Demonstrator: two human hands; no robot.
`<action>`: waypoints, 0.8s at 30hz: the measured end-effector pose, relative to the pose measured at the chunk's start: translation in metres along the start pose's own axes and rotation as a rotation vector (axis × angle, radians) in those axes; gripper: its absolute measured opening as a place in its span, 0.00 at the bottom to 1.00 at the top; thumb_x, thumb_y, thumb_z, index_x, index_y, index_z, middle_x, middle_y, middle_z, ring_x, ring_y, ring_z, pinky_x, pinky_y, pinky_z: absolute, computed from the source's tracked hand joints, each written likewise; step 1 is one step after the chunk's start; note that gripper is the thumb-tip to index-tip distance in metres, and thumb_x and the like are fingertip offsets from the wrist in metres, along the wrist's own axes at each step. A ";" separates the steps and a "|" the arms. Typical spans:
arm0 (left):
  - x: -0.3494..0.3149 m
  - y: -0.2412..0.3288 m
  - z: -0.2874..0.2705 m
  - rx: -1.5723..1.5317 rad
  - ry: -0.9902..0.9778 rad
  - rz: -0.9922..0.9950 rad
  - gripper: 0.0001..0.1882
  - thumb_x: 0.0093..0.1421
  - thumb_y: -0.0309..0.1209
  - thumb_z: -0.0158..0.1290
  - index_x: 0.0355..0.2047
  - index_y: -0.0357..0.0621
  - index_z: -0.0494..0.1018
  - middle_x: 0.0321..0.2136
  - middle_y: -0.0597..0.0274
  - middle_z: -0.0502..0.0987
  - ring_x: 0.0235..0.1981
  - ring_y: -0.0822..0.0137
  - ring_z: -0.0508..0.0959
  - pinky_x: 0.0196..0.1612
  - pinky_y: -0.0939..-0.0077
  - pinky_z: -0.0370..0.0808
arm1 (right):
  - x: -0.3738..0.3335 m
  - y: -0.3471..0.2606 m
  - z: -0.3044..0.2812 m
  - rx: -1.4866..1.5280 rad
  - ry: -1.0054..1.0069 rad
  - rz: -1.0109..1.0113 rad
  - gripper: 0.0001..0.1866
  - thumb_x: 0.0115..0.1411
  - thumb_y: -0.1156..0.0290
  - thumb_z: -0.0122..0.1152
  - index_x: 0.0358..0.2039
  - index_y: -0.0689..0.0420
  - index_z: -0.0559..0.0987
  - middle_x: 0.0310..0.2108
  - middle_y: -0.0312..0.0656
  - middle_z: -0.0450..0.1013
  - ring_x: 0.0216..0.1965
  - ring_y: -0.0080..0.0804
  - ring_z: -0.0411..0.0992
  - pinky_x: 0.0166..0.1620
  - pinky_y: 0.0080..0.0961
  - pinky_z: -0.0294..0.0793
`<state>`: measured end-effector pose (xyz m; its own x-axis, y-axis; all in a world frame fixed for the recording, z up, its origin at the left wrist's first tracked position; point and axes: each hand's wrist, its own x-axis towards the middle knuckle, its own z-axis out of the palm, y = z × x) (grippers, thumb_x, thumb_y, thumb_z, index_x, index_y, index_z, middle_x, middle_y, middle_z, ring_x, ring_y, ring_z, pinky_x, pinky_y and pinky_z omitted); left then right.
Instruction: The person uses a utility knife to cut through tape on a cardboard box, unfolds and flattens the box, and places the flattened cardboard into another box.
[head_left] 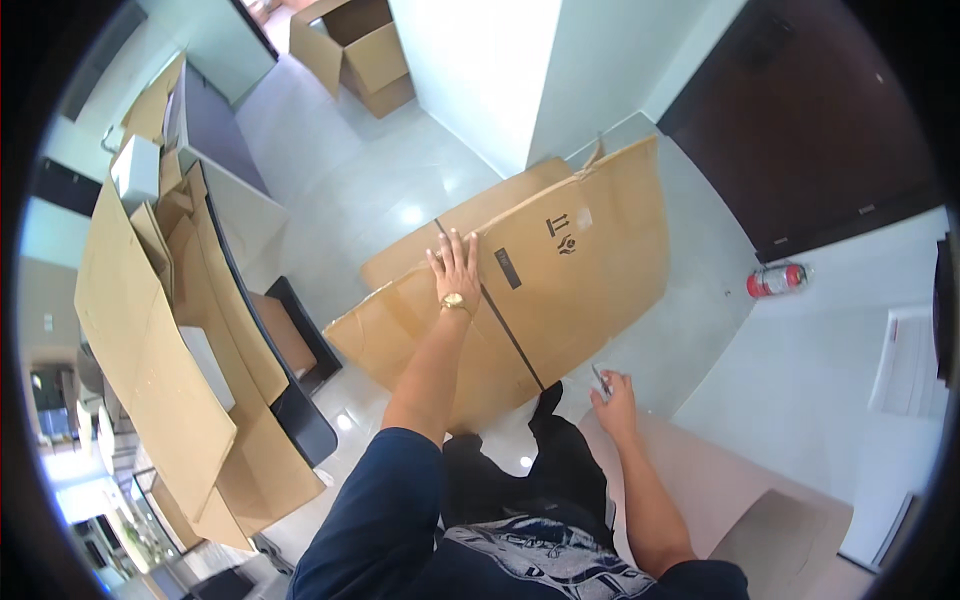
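Note:
A large flattened cardboard box (590, 250) stands on edge before me, leaning, with a black strap (512, 342) around it. My left hand (458, 272) lies flat on its upper edge beside the strap, fingers spread, with a gold watch on the wrist. Low and to the right, apart from the cardboard, my right hand (615, 398) is closed around a small, thin metallic tool (601, 378). Its kind is too small to make out.
Opened cardboard (155, 370) lies over a dark-edged table (305, 425) on the left. An open carton (375, 70) stands at the back near a white pillar (490, 80). A fire extinguisher (776, 281) is by the dark door (820, 130). Pinkish sheet material (700, 470) curls at lower right.

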<state>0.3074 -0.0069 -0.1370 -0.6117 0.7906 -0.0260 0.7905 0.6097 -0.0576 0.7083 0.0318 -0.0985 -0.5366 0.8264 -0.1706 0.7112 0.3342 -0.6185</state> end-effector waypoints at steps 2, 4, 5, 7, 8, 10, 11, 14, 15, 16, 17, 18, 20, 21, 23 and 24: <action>-0.028 -0.015 0.072 0.128 -0.134 -0.015 0.45 0.65 0.40 0.53 0.77 0.60 0.41 0.78 0.52 0.34 0.77 0.42 0.36 0.73 0.32 0.40 | -0.005 0.006 0.024 0.005 -0.065 -0.003 0.26 0.53 0.72 0.73 0.52 0.60 0.76 0.42 0.51 0.70 0.44 0.50 0.72 0.50 0.42 0.74; -0.061 -0.007 0.110 -0.078 -0.504 -0.196 0.48 0.63 0.45 0.55 0.77 0.64 0.40 0.78 0.52 0.34 0.77 0.40 0.37 0.73 0.31 0.41 | 0.002 0.032 0.038 -0.009 -0.104 0.008 0.26 0.53 0.72 0.73 0.52 0.60 0.76 0.41 0.50 0.70 0.44 0.49 0.72 0.49 0.41 0.74; -0.078 -0.009 0.127 -0.175 -0.688 -0.289 0.49 0.63 0.47 0.56 0.77 0.67 0.40 0.78 0.52 0.34 0.76 0.39 0.38 0.72 0.30 0.42 | 0.005 0.046 0.049 -0.011 -0.123 0.006 0.26 0.53 0.72 0.73 0.52 0.60 0.76 0.40 0.50 0.71 0.44 0.48 0.73 0.49 0.41 0.74; -0.106 -0.020 0.167 -0.270 -0.815 -0.421 0.50 0.63 0.55 0.54 0.77 0.70 0.37 0.78 0.51 0.33 0.76 0.37 0.38 0.72 0.31 0.44 | 0.015 0.083 0.083 -0.018 -0.129 0.026 0.27 0.53 0.71 0.73 0.53 0.60 0.76 0.40 0.50 0.72 0.43 0.47 0.73 0.48 0.41 0.74; -0.121 -0.031 0.191 -0.309 -0.884 -0.493 0.50 0.63 0.58 0.53 0.77 0.72 0.35 0.78 0.50 0.32 0.76 0.36 0.39 0.72 0.31 0.46 | 0.021 0.107 0.107 -0.015 -0.127 0.047 0.27 0.53 0.71 0.73 0.53 0.61 0.76 0.40 0.50 0.73 0.42 0.46 0.73 0.48 0.40 0.74; -0.142 -0.043 0.245 -0.424 -0.904 -0.506 0.53 0.61 0.58 0.56 0.77 0.70 0.35 0.77 0.49 0.32 0.75 0.33 0.38 0.72 0.30 0.45 | 0.042 0.160 0.144 -0.023 -0.149 0.180 0.29 0.53 0.70 0.73 0.55 0.61 0.74 0.42 0.52 0.73 0.44 0.48 0.74 0.49 0.42 0.74; -0.155 -0.046 0.275 -0.481 -0.922 -0.510 0.55 0.60 0.58 0.58 0.77 0.69 0.35 0.77 0.48 0.32 0.75 0.31 0.38 0.72 0.29 0.44 | 0.056 0.187 0.161 -0.033 -0.171 0.300 0.31 0.54 0.69 0.73 0.57 0.61 0.73 0.44 0.54 0.73 0.45 0.50 0.74 0.51 0.44 0.73; -0.199 -0.065 0.368 -0.566 -0.906 -0.569 0.58 0.58 0.60 0.59 0.77 0.70 0.33 0.77 0.44 0.31 0.75 0.30 0.38 0.71 0.28 0.46 | 0.090 0.250 0.217 -0.192 -0.181 0.343 0.41 0.53 0.64 0.75 0.65 0.60 0.67 0.50 0.60 0.73 0.49 0.54 0.74 0.54 0.44 0.73; -0.205 -0.069 0.393 -0.537 -0.880 -0.599 0.59 0.57 0.61 0.59 0.77 0.70 0.32 0.77 0.44 0.30 0.75 0.29 0.38 0.71 0.28 0.47 | 0.098 0.263 0.232 -0.216 -0.210 0.362 0.45 0.53 0.60 0.76 0.68 0.60 0.65 0.51 0.62 0.72 0.50 0.55 0.73 0.55 0.44 0.73; -0.200 -0.077 0.417 -0.506 -0.841 -0.628 0.60 0.56 0.62 0.60 0.77 0.70 0.31 0.77 0.44 0.29 0.74 0.29 0.38 0.71 0.28 0.48 | 0.107 0.285 0.258 -0.165 -0.121 0.318 0.48 0.52 0.54 0.76 0.69 0.58 0.64 0.54 0.64 0.70 0.51 0.56 0.73 0.55 0.45 0.73; -0.191 -0.086 0.439 -0.474 -0.799 -0.646 0.62 0.55 0.63 0.60 0.77 0.70 0.30 0.76 0.43 0.28 0.74 0.28 0.38 0.70 0.28 0.49 | 0.114 0.305 0.288 -0.111 -0.023 0.278 0.52 0.51 0.48 0.77 0.70 0.57 0.63 0.57 0.67 0.68 0.52 0.56 0.72 0.56 0.46 0.73; -0.174 -0.078 0.450 -0.479 -0.819 -0.687 0.65 0.53 0.62 0.63 0.76 0.70 0.28 0.76 0.44 0.27 0.74 0.28 0.37 0.71 0.30 0.49 | 0.115 0.319 0.306 -0.180 0.043 0.379 0.54 0.50 0.48 0.78 0.71 0.57 0.61 0.56 0.66 0.68 0.52 0.56 0.73 0.57 0.45 0.73; -0.120 -0.070 0.448 -0.504 -0.831 -0.720 0.70 0.49 0.60 0.68 0.76 0.68 0.26 0.76 0.44 0.24 0.75 0.29 0.37 0.72 0.34 0.51 | 0.131 0.322 0.341 -0.307 0.201 0.576 0.58 0.49 0.47 0.79 0.72 0.58 0.57 0.54 0.64 0.69 0.53 0.54 0.74 0.59 0.45 0.72; -0.112 -0.079 0.444 -0.510 -0.828 -0.748 0.73 0.47 0.58 0.70 0.76 0.65 0.25 0.76 0.44 0.23 0.75 0.30 0.37 0.72 0.37 0.52 | 0.135 0.304 0.357 -0.360 0.201 0.660 0.59 0.49 0.45 0.79 0.72 0.60 0.58 0.55 0.64 0.68 0.54 0.55 0.74 0.60 0.46 0.71; -0.121 -0.105 0.459 -0.558 -0.682 -0.849 0.76 0.44 0.55 0.74 0.76 0.59 0.25 0.76 0.44 0.27 0.75 0.33 0.41 0.72 0.43 0.55 | 0.146 0.257 0.379 -0.421 0.180 0.750 0.60 0.48 0.42 0.78 0.72 0.62 0.58 0.57 0.65 0.68 0.56 0.57 0.72 0.61 0.47 0.70; -0.127 -0.120 0.482 -0.611 -0.542 -0.886 0.78 0.43 0.53 0.75 0.76 0.55 0.25 0.76 0.43 0.31 0.75 0.36 0.44 0.72 0.46 0.57 | 0.150 0.249 0.385 -0.436 0.184 0.778 0.60 0.48 0.41 0.78 0.71 0.63 0.59 0.58 0.65 0.68 0.57 0.58 0.72 0.62 0.48 0.69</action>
<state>0.2763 -0.2071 -0.6075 -0.7662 0.0475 -0.6408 -0.1158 0.9707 0.2104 0.6296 0.0642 -0.5734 0.2210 0.9371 -0.2702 0.9710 -0.2373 -0.0288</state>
